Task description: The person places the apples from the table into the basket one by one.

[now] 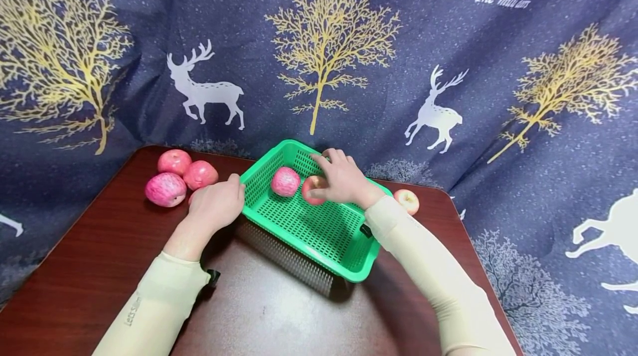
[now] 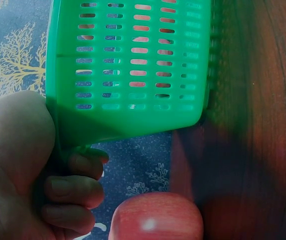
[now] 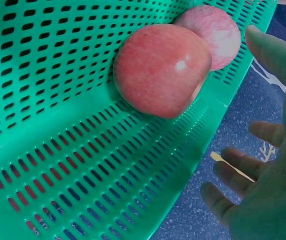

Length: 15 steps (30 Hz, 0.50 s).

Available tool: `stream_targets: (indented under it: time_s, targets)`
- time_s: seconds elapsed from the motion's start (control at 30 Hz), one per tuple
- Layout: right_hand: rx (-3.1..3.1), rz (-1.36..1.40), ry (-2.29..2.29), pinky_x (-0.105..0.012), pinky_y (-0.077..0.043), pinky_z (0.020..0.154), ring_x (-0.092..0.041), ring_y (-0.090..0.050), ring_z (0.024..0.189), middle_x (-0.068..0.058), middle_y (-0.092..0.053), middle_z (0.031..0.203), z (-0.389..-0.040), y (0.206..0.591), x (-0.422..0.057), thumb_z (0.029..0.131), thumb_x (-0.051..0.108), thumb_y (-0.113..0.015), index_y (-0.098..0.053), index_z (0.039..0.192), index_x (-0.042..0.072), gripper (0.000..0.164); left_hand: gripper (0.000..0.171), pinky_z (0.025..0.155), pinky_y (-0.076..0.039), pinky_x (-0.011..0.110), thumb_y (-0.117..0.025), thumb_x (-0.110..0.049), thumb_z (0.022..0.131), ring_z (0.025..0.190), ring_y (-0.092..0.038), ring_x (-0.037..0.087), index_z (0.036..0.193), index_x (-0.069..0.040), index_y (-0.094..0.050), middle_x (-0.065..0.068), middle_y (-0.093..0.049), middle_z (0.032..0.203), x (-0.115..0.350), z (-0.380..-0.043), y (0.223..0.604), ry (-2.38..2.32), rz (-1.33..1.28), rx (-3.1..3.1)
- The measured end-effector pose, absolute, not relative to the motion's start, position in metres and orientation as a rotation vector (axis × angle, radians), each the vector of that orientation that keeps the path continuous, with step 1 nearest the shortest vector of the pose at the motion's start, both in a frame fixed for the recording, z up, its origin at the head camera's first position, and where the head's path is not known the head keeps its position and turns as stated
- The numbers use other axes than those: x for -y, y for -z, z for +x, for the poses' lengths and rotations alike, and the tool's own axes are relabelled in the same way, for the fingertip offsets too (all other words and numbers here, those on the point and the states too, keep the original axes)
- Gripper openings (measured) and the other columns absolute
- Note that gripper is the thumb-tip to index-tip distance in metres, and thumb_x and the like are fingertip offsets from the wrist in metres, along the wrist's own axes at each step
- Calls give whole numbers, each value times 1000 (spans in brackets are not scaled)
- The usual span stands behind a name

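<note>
A green plastic basket [image 1: 299, 234] with slotted walls is held at its left end by my left hand [image 1: 217, 204]. In the left wrist view, that hand's fingers [image 2: 75, 192] curl under the rim. Inside lie two apples, a pink streaked one [image 1: 286, 181] and a redder one [image 1: 313, 190]. My right hand [image 1: 344, 179] is over the basket beside the redder apple. The right wrist view shows its fingers [image 3: 237, 165] spread and loosely bent, with a gap between them and the redder apple [image 3: 162, 70].
Several apples [image 1: 174, 162] are grouped at the table's back left, beside my left hand. Another pale red apple [image 1: 407, 201] sits right of the basket, past my right wrist. The brown table [image 1: 279, 311] meets a dark blue patterned cloth [image 1: 259, 68] at the back.
</note>
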State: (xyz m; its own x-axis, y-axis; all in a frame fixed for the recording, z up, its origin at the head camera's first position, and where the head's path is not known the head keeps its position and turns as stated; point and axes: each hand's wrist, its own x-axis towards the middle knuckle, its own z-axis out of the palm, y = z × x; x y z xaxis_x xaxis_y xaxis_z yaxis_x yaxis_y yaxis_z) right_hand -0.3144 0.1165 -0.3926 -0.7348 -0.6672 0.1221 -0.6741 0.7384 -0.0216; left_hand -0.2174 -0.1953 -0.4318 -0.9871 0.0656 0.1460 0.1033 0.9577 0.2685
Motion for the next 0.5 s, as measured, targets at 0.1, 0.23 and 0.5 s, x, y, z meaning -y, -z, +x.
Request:
stream_targets:
  time_s: [0.1, 0.23, 0.5]
  targets:
    - [2815, 1094, -82, -46, -33, 89, -25, -36, 119, -7, -40, 133, -315, 391, -118, 79, 73, -63, -32, 153, 20, 96, 27, 42, -37, 51, -37, -33, 103, 59, -58, 39, 99, -7, -45, 17, -61, 77, 195, -217, 432, 418, -131, 2969]
    - [2824, 1090, -76, -46, -34, 90, -26, -36, 120, -7, -40, 133, -313, 386, -119, 80, 71, -64, -31, 154, 20, 96, 27, 42, -38, 51, -38, -33, 103, 59, -58, 39, 98, -8, -44, 17, -61, 76, 195, -217, 432, 410, -134, 2962]
    - [2824, 1055, -67, -46, -34, 90, -24, -35, 117, -6, -40, 129, -314, 380, -121, 80, 68, -66, -32, 153, 18, 95, 27, 41, -36, 51, -38, -34, 103, 59, -58, 41, 98, -8, -44, 19, -62, 78, 195, -217, 431, 422, -123, 2963]
